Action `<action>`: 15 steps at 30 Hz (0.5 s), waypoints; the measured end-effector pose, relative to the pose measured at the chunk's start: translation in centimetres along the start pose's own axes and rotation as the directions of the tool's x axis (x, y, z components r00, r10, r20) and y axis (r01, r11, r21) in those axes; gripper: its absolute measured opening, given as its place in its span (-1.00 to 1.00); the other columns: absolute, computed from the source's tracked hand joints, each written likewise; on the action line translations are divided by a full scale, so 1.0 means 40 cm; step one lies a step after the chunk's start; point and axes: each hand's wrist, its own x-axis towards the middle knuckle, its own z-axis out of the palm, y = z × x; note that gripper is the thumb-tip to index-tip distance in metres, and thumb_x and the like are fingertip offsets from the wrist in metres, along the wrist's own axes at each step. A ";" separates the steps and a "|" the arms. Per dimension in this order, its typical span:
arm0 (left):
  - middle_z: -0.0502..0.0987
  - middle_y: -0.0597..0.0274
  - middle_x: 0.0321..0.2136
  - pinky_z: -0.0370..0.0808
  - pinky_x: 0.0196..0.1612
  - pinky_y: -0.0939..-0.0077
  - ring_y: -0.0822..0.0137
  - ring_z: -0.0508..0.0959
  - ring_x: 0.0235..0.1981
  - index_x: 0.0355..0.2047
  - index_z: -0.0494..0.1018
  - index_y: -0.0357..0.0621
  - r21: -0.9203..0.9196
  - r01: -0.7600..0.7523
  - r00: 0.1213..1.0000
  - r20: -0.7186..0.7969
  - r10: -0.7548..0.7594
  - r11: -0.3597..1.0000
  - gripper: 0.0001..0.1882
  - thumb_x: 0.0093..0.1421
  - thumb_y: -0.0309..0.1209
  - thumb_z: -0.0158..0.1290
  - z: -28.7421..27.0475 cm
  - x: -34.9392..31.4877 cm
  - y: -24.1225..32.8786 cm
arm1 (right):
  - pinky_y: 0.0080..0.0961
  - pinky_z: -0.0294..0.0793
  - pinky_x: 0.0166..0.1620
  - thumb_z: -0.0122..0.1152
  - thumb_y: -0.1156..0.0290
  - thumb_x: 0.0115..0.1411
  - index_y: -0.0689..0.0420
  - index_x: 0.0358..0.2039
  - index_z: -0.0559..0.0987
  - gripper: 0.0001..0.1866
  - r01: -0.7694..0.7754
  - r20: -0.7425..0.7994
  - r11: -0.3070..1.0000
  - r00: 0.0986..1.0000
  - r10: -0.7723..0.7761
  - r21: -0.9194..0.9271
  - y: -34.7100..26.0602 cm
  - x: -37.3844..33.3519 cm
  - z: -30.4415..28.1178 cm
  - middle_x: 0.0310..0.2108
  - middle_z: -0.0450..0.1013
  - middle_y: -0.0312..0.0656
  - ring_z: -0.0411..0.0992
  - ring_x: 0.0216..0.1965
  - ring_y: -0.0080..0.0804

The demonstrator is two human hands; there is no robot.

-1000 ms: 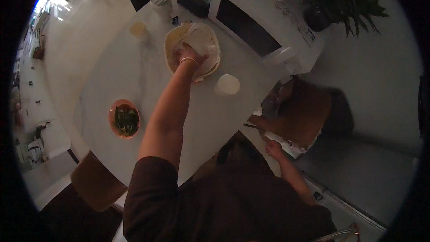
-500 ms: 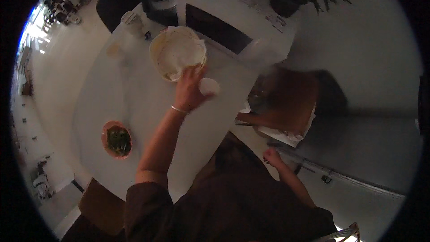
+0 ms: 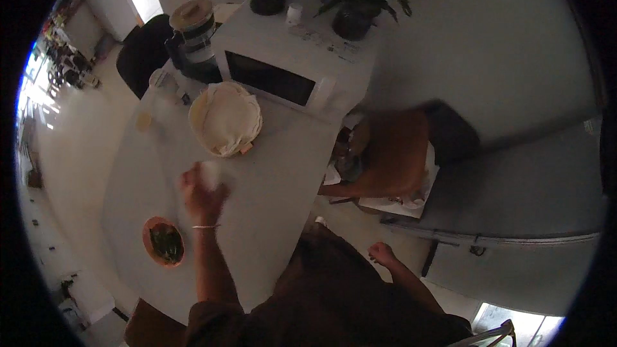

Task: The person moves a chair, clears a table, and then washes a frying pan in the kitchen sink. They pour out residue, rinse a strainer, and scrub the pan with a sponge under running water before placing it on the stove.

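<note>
Your left hand (image 3: 202,203) is over the white table (image 3: 267,196), fingers curved around a pale round object (image 3: 211,172); thumb on its right side, blur hiding the exact contact; you wear a thin light bracelet (image 3: 205,226) on that wrist; the pale object sits just below the lined basket (image 3: 199,114), apart from it; a pinkish oval bowl (image 3: 147,241) of green leaves (image 3: 166,245) lies to the left of your forearm, near but not touching; beyond the basket, a white microwave (image 3: 270,77) and a lidded glass jug (image 3: 200,58); a small yellowish cup (image 3: 143,121) farther left; your right hand (image 3: 382,254) hangs off the table's edge, fingers loosely curled, nothing visible in them; a brown chair (image 3: 392,157) stands beyond it.
</note>
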 end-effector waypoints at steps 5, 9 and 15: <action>0.30 0.01 -0.15 0.33 -0.05 0.25 0.03 0.33 -0.09 0.04 0.24 -0.11 0.088 0.270 0.912 -0.343 -0.226 0.959 -0.27 -0.24 -0.38 0.19 0.004 0.060 -0.212 | -0.47 0.45 -0.47 0.08 0.25 0.12 0.22 -0.36 0.46 -0.74 -0.085 0.113 0.989 0.989 0.099 -0.120 0.041 -0.007 0.004 -0.47 0.46 -0.19 0.45 -0.49 -0.44; 0.25 0.00 -0.13 0.33 -0.03 0.26 0.03 0.33 -0.07 0.12 0.18 -0.01 0.070 0.350 0.899 -0.306 -0.313 0.934 -0.19 -0.22 -0.35 0.22 0.155 0.129 -0.316 | -0.48 0.41 -0.52 0.12 0.19 0.04 0.19 -0.48 0.48 -0.72 0.060 -0.067 0.992 0.996 -0.052 0.114 0.092 -0.014 0.026 -0.56 0.45 -0.19 0.42 -0.57 -0.45; 0.18 -0.02 -0.01 0.26 0.08 0.24 0.03 0.23 0.04 0.21 0.04 0.02 0.166 0.373 0.917 -0.215 -0.335 0.913 -0.07 -0.19 -0.31 0.25 0.080 0.101 -0.275 | -0.46 0.48 -0.44 0.09 0.22 0.12 0.23 -0.35 0.45 -0.71 0.032 -0.082 0.975 0.997 -0.014 0.221 0.174 -0.018 0.068 -0.47 0.46 -0.16 0.46 -0.47 -0.41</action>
